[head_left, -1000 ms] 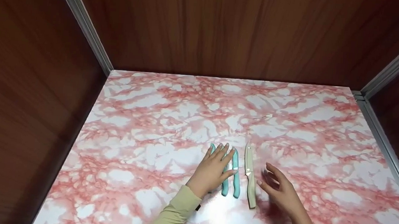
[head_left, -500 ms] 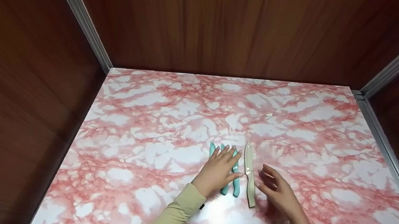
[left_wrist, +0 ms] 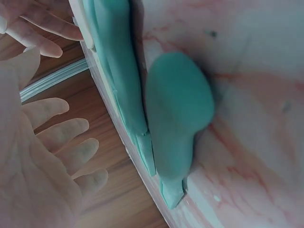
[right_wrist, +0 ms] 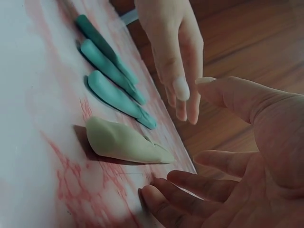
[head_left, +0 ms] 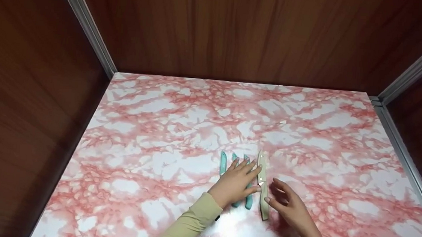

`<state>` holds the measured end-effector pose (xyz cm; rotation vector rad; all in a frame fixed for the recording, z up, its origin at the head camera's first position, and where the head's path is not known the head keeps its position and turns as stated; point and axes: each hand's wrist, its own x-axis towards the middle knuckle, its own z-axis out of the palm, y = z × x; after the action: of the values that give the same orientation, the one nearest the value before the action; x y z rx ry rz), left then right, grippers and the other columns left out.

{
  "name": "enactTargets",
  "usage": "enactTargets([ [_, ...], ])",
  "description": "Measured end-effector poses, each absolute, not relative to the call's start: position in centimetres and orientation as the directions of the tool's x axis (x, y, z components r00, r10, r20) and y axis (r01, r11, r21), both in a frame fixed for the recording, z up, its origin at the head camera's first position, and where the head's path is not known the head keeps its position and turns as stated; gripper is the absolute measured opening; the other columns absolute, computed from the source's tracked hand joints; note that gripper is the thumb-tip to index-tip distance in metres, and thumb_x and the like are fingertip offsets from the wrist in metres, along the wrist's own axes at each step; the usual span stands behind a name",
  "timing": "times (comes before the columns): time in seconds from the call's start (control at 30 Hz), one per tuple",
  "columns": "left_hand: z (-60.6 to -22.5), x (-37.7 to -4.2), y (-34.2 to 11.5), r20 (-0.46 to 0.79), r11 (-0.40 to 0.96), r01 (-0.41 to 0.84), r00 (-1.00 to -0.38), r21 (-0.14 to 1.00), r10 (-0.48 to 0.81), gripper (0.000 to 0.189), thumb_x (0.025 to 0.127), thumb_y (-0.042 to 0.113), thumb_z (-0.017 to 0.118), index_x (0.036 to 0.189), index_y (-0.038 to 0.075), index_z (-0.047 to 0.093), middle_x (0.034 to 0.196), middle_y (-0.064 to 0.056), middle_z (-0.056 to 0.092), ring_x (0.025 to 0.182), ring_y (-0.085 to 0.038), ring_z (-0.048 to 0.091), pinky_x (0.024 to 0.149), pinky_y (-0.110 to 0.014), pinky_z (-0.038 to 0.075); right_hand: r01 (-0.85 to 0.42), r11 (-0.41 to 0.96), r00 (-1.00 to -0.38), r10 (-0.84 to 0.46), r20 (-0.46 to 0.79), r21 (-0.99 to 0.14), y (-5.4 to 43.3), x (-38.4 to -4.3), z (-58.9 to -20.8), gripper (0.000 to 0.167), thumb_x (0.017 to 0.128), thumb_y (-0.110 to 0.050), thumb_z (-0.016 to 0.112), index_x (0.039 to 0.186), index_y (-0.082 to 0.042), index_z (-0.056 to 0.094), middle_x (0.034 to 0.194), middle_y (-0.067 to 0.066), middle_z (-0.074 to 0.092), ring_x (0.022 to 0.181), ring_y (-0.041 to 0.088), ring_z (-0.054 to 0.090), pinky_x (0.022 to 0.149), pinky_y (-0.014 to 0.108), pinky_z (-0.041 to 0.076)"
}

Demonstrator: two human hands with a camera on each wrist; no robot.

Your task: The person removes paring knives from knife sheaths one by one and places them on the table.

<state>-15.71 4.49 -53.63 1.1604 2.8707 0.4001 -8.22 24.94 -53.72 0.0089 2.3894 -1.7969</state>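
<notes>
Three teal knives lie side by side with sheathed blades pointing away: a left one point(head_left: 223, 162), a middle one point(right_wrist: 107, 61) and a right one point(head_left: 249, 202). To their right, roughly parallel, is a longer pale green knife point(head_left: 263, 209), also sheathed. My left hand point(head_left: 234, 184), fingers spread, hovers over the teal knives; its fingertips overlap the pale knife's sheath in the head view. Just right of that knife, my right hand point(head_left: 294, 208) is held with loosely bent fingers and nothing between them. Both palms appear bare in the left wrist and right wrist views.
The knives lie on a table point(head_left: 149, 136) with a red and white marbled top. Dark wood-grain panels point(head_left: 217, 32) stand behind it and at both sides, joined by metal posts point(head_left: 90, 26). Light green sleeves point(head_left: 187, 226) cover the forearms.
My left hand has shifted right across the teal knives, uncovering more of the left one and reaching the pale green knife in view. My right hand has moved slightly left, closer to that knife.
</notes>
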Motion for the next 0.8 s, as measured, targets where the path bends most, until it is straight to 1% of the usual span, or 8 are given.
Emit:
enactTargets([
  [0.17,-53.9,-16.0,5.0,0.059,0.696,0.675,-0.727,0.246,0.684,0.066,0.096,0.056,0.045,0.15,0.019,0.035,0.153,-0.005,0.031,0.142,-0.026,0.021,0.115,-0.047,0.013,0.09,0.254,-0.991,-0.072,-0.111,-0.963,24.9,-7.9,-53.9,0.066,0.086,-0.009,0.072,0.143,0.002,0.039,0.136,0.028,0.045,0.124,0.041,0.046,0.101,0.047,0.041],
  [0.3,-54.1,-16.2,5.2,0.035,0.699,0.671,-0.728,0.247,0.685,0.066,0.096,0.057,0.043,0.15,0.02,0.034,0.154,-0.004,0.03,0.143,-0.024,0.019,0.116,-0.046,0.011,0.118,0.225,-0.99,-0.051,-0.132,-0.967,24.9,-7.9,-54.0,0.068,0.086,-0.008,0.073,0.143,0.001,0.038,0.136,0.026,0.045,0.123,0.04,0.048,0.098,0.037,0.045],
  [0.43,-54.2,-16.4,5.4,0.04,0.695,0.677,-0.723,0.242,0.69,0.065,0.096,0.057,0.043,0.149,0.02,0.036,0.153,-0.004,0.032,0.142,-0.025,0.021,0.116,-0.047,0.011,0.136,0.213,-0.988,-0.043,-0.149,-0.968,25.0,-7.8,-54.1,0.069,0.085,-0.007,0.073,0.143,0.001,0.037,0.136,0.026,0.045,0.121,0.039,0.049,0.092,0.028,0.047],
  [0.8,-54.4,-16.7,5.9,0.033,0.688,0.693,-0.709,0.217,0.704,0.062,0.097,0.055,0.043,0.148,0.02,0.039,0.151,-0.004,0.034,0.141,-0.025,0.025,0.115,-0.046,0.014,0.163,0.179,-0.986,0.007,-0.164,-0.97,24.4,-7.6,-54.2,0.063,0.083,0.0,0.073,0.139,0.005,0.043,0.129,0.025,0.05,0.115,0.038,0.053,0.086,0.022,0.049],
])
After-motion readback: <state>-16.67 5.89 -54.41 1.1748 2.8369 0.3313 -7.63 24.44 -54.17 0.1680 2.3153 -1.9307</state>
